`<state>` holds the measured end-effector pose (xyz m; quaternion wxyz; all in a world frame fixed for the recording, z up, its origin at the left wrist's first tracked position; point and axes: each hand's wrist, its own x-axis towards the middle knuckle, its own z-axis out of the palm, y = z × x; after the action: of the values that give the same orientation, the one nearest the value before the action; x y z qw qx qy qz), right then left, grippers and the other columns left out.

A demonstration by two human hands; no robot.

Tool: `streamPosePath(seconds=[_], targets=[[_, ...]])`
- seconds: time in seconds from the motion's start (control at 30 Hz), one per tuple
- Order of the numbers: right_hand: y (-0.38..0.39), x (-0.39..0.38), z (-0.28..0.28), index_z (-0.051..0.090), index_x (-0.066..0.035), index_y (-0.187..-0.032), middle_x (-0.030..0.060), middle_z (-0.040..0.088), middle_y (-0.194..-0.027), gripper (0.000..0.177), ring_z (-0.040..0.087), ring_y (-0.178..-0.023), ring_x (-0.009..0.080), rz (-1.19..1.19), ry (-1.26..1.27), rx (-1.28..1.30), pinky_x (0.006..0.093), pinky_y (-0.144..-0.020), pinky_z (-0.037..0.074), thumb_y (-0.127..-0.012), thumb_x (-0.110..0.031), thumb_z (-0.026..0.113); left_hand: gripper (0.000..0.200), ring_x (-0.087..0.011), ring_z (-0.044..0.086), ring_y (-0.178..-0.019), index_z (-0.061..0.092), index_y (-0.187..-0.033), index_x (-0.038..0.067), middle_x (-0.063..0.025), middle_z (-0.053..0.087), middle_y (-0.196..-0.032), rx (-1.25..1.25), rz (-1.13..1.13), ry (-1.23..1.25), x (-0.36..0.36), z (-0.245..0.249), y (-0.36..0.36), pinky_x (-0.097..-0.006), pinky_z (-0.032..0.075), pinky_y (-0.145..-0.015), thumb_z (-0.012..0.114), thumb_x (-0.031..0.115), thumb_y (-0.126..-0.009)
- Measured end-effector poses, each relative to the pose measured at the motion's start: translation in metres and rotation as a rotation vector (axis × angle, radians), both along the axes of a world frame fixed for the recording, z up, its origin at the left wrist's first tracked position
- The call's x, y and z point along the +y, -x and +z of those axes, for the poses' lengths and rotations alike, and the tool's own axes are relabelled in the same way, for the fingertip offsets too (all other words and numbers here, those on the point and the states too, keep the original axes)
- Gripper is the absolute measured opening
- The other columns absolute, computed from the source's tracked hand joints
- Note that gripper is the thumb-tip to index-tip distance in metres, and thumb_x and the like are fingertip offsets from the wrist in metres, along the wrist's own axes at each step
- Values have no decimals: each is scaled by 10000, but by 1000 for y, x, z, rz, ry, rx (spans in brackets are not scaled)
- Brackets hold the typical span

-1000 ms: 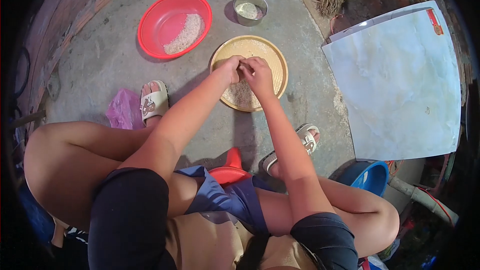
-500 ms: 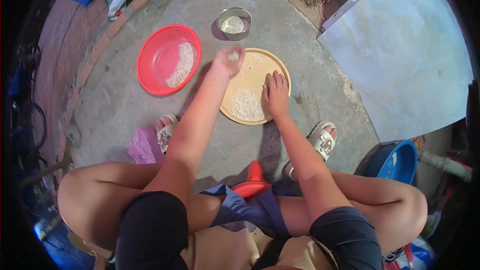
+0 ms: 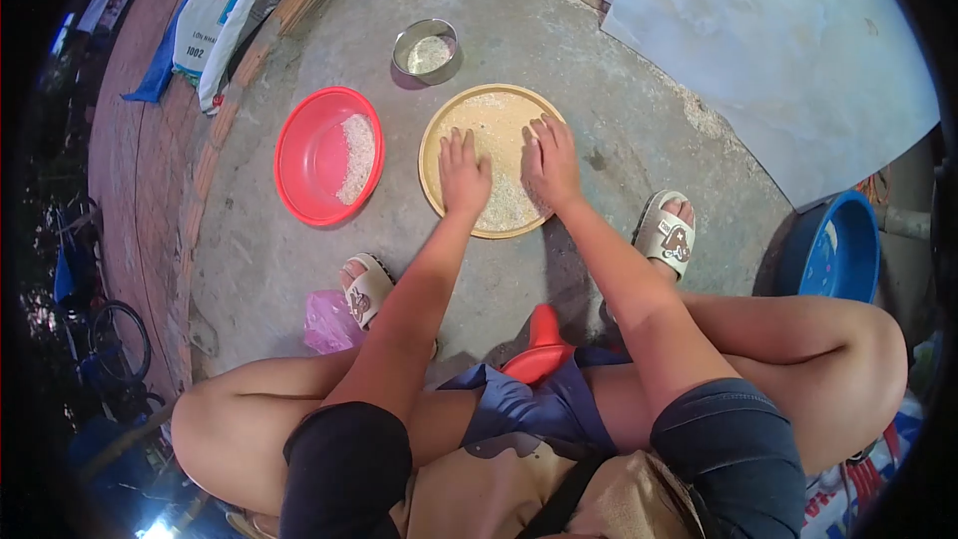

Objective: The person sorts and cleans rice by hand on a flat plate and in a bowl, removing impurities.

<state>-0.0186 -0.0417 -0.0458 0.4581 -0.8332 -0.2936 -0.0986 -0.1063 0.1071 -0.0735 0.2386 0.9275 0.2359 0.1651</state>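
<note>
A round yellow tray (image 3: 479, 232) lies on the concrete floor with pale grains (image 3: 511, 202) spread over it, thickest near its front edge. My left hand (image 3: 464, 175) rests palm down on the tray's left part, fingers apart, holding nothing visible. On the right part lies my right hand (image 3: 552, 165), its fingers spread on the surface near the rim. Left of the tray is a red basin (image 3: 311, 155) with pale grains heaped along its right side. Behind the tray, a round metal container (image 3: 426, 52) holds some of the same pale material.
A pink plastic bag (image 3: 329, 322) lies by my left foot. A red plastic object (image 3: 540, 347) is between my legs. At the right are a blue basin (image 3: 848, 250) and a large pale panel (image 3: 768, 50). A printed sack (image 3: 215, 25) is at the back left.
My left hand, which was raised over the tray's left rim with pale material in it, has come down onto the tray and opened. The camera view has shifted.
</note>
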Motion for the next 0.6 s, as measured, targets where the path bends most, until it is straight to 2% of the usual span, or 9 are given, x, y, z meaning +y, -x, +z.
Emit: streamPosePath(seconds=[0.07, 0.1, 0.17, 0.2, 0.27, 0.3, 0.43, 0.53, 0.6], targets=[[-1, 0, -4, 540, -6, -1056, 197, 515, -1126, 230, 464, -1071, 371, -79, -32, 29, 446, -945, 359, -852, -84, 467, 522, -364, 354, -1266, 424, -1302, 34, -183, 436, -1330, 123, -126, -240, -27, 17, 3, -412, 253, -1075, 560, 223, -836], [-3, 0, -7, 543, -5, -1054, 192, 522, -1109, 229, 475, -1047, 365, -147, -61, 56, 441, -922, 369, -854, -78, 458, 522, -364, 354, -1266, 424, -1302, 34, -183, 436, -1330, 121, -133, -240, -38, 23, 4, -412, 253, -1075, 560, 223, -836], [-7, 1, -6, 549, -5, -1042, 187, 530, -1096, 221, 476, -1043, 357, -178, -94, 115, 437, -910, 370, -856, -77, 454, 432, -346, 423, -1200, 511, -1199, 20, -187, 476, -1263, 35, -402, -137, -53, 28, 6, -394, 328, -1026, 591, 133, -789], [-9, 3, -6, 556, -4, -1030, 182, 537, -1082, 215, 477, -1038, 348, -201, -129, 176, 432, -898, 372, -858, -77, 449, 432, -346, 423, -1200, 511, -1199, 20, -187, 476, -1263, 34, -409, -138, -57, 26, 7, -394, 328, -1026, 591, 133, -789], [-14, 5, -6, 559, 1, -1011, 173, 559, -1031, 202, 504, -986, 343, -237, -124, 170, 422, -859, 394, -865, -86, 449, 297, -352, 486, -1076, 562, -1025, -5, -183, 522, -1134, 68, -530, 39, -63, 20, 9, -395, 409, -923, 600, 61, -738], [-16, 6, -6, 562, 6, -993, 164, 581, -980, 193, 531, -933, 338, -265, -116, 163, 412, -819, 417, -872, -95, 449, 199, -342, 522, -951, 558, -904, -18, -169, 542, -1003, -58, -553, 8, -64, 17, 9, -397, 448, -827, 598, 24, -714], [-28, 15, -7, 589, -16, -1005, 127, 622, -846, 218, 600, -766, 253, -275, -210, 458, 368, -715, 471, -916, -168, 461, 188, -345, 542, -908, 573, -913, -12, -160, 573, -930, -20, -643, 97, -41, 21, -2, -395, 454, -825, 589, 19, -728], [-34, 25, -20, 582, -16, -1010, 90, 628, -765, 276, 599, -668, 207, -175, -255, 644, 342, -643, 496, -948, -243, 437, 137, -311, 580, -858, 582, -886, -14, -144, 602, -869, -61, -473, 61, -22, 21, -12, -365, 477, -785, 596, 20, -754], [-37, 35, -22, 566, 0, -981, 122, 630, -867, 335, 616, -739, 247, -40, -704, 1349, 360, -670, 491, -965, -288, 396, 125, -261, 606, -866, 600, -896, -3, -136, 625, -888, 65, 64, 504, -20, 49, -22, -323, 489, -753, 608, 33, -777]])
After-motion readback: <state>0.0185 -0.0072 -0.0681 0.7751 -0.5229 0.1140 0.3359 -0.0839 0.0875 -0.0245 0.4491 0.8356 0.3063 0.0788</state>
